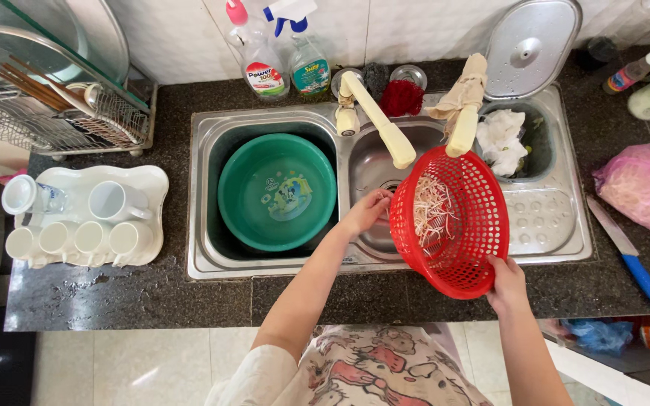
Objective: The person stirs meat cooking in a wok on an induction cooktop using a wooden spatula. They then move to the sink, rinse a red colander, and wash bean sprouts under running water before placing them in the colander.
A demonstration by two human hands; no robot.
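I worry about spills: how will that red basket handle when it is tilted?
The red basket, held at its rim by both the left hand and the right hand, looks like light, fairly stiff plastic mesh. The pale sprouts inside lie loose, so they would probably slide.

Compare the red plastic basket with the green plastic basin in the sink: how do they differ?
The red perforated plastic basket is tilted, held at its rim by the left hand and right hand; the green round plastic basin sits flat in the left sink bowl, untouched. The basket holds pale sprouts; the basin looks empty of food. The basin's walls are solid. Both are round plastic.
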